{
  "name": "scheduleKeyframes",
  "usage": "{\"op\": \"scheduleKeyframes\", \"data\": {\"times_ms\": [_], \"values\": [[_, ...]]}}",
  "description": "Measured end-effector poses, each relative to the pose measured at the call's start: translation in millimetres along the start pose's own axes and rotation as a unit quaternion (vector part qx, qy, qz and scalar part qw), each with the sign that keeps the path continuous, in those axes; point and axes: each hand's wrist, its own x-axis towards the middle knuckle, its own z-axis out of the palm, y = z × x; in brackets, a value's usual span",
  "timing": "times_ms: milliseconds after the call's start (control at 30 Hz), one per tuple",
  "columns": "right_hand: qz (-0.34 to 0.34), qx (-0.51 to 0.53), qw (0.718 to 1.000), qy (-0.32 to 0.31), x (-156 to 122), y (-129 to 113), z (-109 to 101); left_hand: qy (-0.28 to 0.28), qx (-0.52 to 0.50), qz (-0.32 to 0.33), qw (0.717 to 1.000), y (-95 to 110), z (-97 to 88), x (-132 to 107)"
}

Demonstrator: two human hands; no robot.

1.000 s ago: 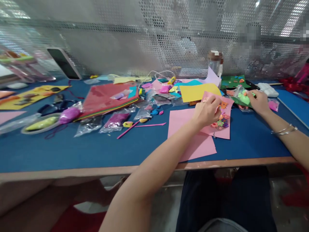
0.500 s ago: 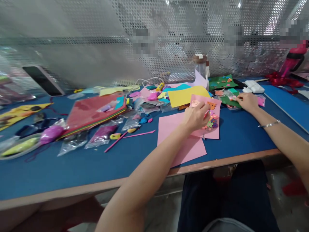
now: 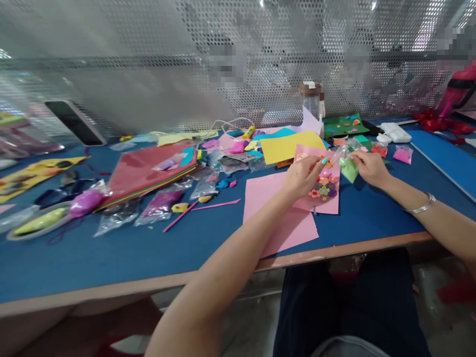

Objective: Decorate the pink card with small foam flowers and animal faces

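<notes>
My left hand [image 3: 303, 177] hovers over a pink card [image 3: 332, 203], fingers partly bent and slightly apart, a teal nail showing. Colourful flower stickers [image 3: 323, 189] cover the card's lower middle; an orange sticker is partly hidden behind the hand. Beneath it lies a larger pink sheet [image 3: 286, 230]. Just to the right, my right hand [image 3: 373, 169] pinches a small clear bag of light green clay [image 3: 348, 169], raised beside the card. The bag's clear end reaches towards my left fingertips; a gap seems to remain between them.
Yellow paper [image 3: 290, 148] and a green decorated sheet [image 3: 344, 125] lie behind the card. A bag of pink clay [image 3: 402, 154] and a blue board [image 3: 446, 163] are at right. A lidded bottle [image 3: 310, 101] stands by the perforated screen. Red folders [image 3: 148, 173] lie left.
My right hand has lifted the green clay bag from the pile and brought it left and nearer. My left fingers have shifted up from the stickers towards the bag.
</notes>
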Motion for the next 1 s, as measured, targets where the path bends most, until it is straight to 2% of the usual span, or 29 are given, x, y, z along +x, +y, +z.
{"op": "scheduleKeyframes", "data": {"times_ms": [100,167,267,333,400,467,533,667,833,900,1000], "values": [[-0.056,0.004,0.998,-0.030,-6,-14,5,-0.012,-0.002,0.016,1.000,-1,2.0,0],[-0.070,0.005,0.997,-0.040,-8,-18,5,-0.016,0.007,0.023,1.000,-1,3.1,-1],[-0.028,0.019,0.999,-0.008,-5,-13,3,0.000,0.019,0.023,1.000,0,3.1,-3],[0.038,-0.009,0.998,0.042,4,0,1,0.021,0.040,0.029,0.999,2,2.2,-4],[0.115,-0.072,0.990,0.046,18,21,0,0.033,0.071,0.039,0.996,3,1.1,-4],[0.164,-0.141,0.976,-0.027,37,45,0,0.032,0.101,0.049,0.993,3,0.2,-4],[0.218,-0.199,0.954,-0.061,60,70,2,0.030,0.121,0.060,0.990,2,-0.5,-4],[0.283,-0.208,0.929,-0.112,97,111,15,0.041,0.147,0.125,0.980,3,-1.1,-5],[0.326,-0.183,0.918,-0.136,114,135,29,0.035,0.175,0.190,0.965,2,-0.2,-8],[0.324,-0.173,0.921,-0.130,115,137,28,0.040,0.183,0.194,0.963,0,-0.7,-8],[0.284,-0.165,0.939,-0.099,111,135,17,0.057,0.186,0.191,0.962,-2,-2.6,-6]]}}
